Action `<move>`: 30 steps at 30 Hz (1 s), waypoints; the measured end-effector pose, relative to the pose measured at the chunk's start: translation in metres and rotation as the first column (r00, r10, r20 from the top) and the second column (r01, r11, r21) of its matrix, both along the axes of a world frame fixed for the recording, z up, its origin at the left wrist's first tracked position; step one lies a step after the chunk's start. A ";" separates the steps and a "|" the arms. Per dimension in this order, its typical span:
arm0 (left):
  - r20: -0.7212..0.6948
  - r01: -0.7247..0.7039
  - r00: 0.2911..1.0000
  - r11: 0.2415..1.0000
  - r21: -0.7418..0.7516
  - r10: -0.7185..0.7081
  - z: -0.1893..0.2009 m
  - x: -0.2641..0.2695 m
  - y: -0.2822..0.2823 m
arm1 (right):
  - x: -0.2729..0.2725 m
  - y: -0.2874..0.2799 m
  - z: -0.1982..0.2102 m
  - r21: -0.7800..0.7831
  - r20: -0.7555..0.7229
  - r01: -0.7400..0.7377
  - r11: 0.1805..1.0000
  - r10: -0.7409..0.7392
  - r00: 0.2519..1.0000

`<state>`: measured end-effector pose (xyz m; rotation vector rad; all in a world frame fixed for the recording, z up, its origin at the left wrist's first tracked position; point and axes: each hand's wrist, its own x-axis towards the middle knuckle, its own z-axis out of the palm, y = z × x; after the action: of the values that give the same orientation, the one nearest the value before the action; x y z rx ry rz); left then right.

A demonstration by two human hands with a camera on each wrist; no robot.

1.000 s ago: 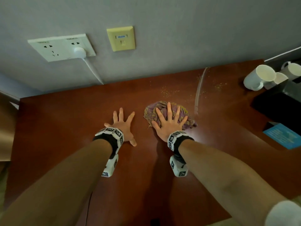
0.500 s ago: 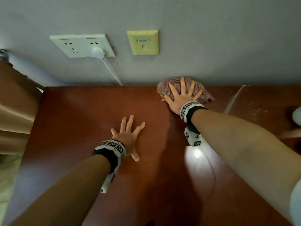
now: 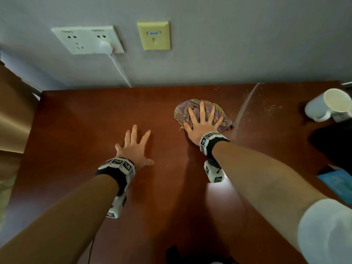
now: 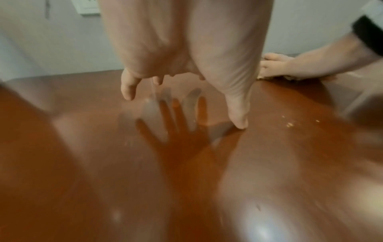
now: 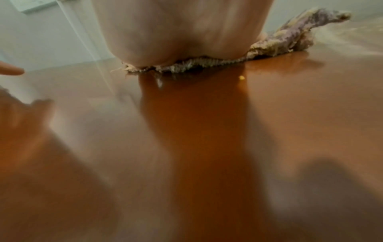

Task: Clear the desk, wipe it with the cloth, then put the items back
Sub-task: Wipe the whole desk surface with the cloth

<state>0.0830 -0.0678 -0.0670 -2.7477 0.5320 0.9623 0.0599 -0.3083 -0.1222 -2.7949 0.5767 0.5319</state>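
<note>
A crumpled purple and yellow cloth (image 3: 219, 111) (image 5: 290, 37) lies on the reddish-brown desk (image 3: 85, 121), a little in front of the wall. My right hand (image 3: 202, 122) presses flat on it with spread, straight fingers. My left hand (image 3: 134, 147) (image 4: 186, 65) rests flat on the bare desk to the cloth's left, fingers spread, holding nothing. Yellowish crumbs (image 3: 272, 108) are scattered right of the cloth.
White mugs (image 3: 329, 105) stand at the desk's right edge beside a dark object (image 3: 333, 145) and a blue booklet (image 3: 335, 183). On the wall are a white socket (image 3: 87, 40) with a plugged-in cord (image 3: 120, 69) and a yellow faceplate (image 3: 154, 35). A curtain (image 3: 13, 115) hangs left.
The right hand slid the cloth up to the wall, then back toward me and to the right. The left hand stayed flat on the desk.
</note>
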 end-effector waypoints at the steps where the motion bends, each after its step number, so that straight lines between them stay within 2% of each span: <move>1: -0.009 -0.020 1.000 1.000 -0.017 0.020 -0.001 -0.006 0.005 | -0.014 0.004 0.002 0.003 -0.009 0.011 1.000 -0.011 1.000; 9: -0.040 -0.005 0.999 0.998 -0.058 0.003 -0.005 -0.029 0.042 | -0.122 0.062 0.000 -0.015 -0.010 0.116 0.993 -0.116 0.993; 14: -0.061 -0.005 0.998 0.998 -0.061 0.002 -0.005 -0.030 0.052 | -0.163 0.115 -0.005 -0.018 -0.008 0.090 0.996 -0.090 0.996; 20: -0.061 0.031 0.998 0.998 -0.058 -0.035 -0.006 -0.022 0.051 | -0.163 0.147 -0.008 0.006 -0.015 0.116 0.993 -0.116 0.993; 24: -0.100 0.052 0.994 0.998 -0.024 -0.054 -0.004 -0.012 0.044 | -0.152 0.150 -0.007 -0.011 -0.018 0.190 0.982 -0.190 0.982; 30: -0.144 0.146 0.980 0.988 0.046 -0.138 0.001 0.004 0.017 | -0.118 0.146 -0.003 0.047 -0.048 0.329 0.943 -0.327 0.944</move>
<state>0.0873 -0.0508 -0.0656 -2.5661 0.7021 1.1225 -0.0579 -0.1623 -0.1254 -2.5642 0.9971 0.5216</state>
